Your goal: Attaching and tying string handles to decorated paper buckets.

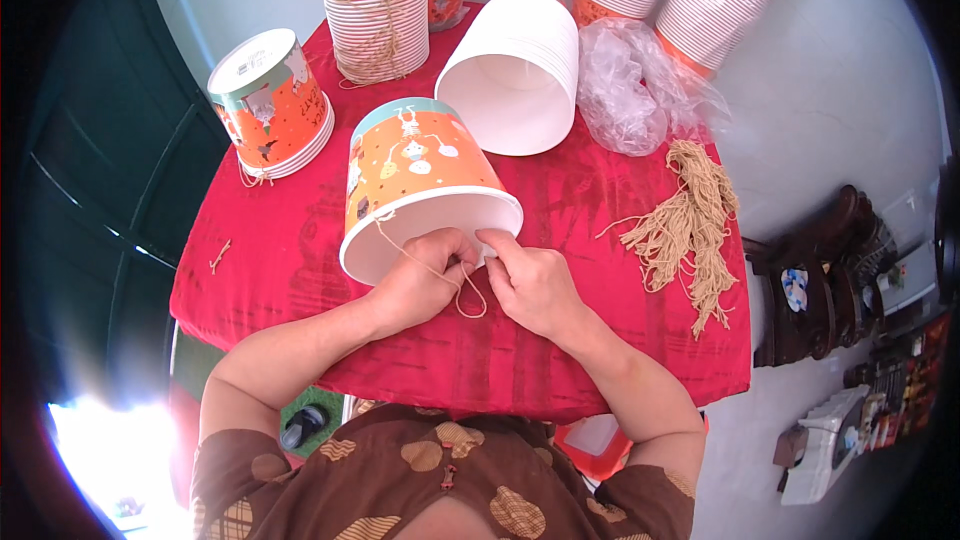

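An orange paper bucket (425, 165) with a teal base band and cartoon figures lies tilted on the table, its white-rimmed mouth toward me. A length of tan twine (400, 248) comes from its rim, crosses my left hand and hangs in a loop below the fingers. My left hand (428, 280) is closed at the bucket's mouth, fingers curled on the twine. Right beside it, my right hand (535, 285) pinches the near rim between thumb and forefinger. Whether twine is also between those fingertips is hidden.
A bundle of cut twine (690, 230) lies at right on the red tablecloth (590, 340). White nested buckets (510, 80) lie behind, beside crumpled plastic (630, 90). An upside-down bucket stack (270, 105) stands left. Tall bucket stacks (375, 10) line the back.
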{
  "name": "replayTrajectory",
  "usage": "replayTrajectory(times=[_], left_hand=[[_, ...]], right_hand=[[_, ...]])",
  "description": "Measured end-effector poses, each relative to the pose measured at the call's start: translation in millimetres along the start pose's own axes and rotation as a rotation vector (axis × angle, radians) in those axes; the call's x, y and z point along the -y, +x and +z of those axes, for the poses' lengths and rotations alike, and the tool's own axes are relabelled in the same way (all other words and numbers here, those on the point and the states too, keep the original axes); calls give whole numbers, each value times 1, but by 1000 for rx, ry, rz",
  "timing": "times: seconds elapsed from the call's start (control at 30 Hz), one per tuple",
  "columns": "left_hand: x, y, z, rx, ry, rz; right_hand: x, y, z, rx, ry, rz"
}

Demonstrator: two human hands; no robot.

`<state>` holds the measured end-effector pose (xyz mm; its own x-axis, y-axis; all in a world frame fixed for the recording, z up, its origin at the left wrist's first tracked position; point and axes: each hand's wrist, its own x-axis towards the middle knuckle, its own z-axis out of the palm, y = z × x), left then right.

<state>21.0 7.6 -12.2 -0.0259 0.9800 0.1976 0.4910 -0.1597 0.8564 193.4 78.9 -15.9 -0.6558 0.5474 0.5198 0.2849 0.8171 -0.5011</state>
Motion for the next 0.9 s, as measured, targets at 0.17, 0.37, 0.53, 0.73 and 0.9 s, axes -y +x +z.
replayTrajectory(times=[0.17, 0.37, 0.53, 0.73, 0.9], left_hand=[[2, 0, 1, -2, -19, 3], [2, 0, 3, -7, -29, -12], [-1, 1, 0, 27, 11, -19], [7, 3, -2, 33, -17, -56], [-2, 6, -9, 70, -212, -289]], right_hand=[[-4, -1, 6, -13, 4, -2], [-7, -2, 7, 11, 6, 15], [-7, -2, 7, 38, -18, 2], [-7, -3, 4, 66, 10, 9], [-4, -4, 5, 83, 83, 8]])
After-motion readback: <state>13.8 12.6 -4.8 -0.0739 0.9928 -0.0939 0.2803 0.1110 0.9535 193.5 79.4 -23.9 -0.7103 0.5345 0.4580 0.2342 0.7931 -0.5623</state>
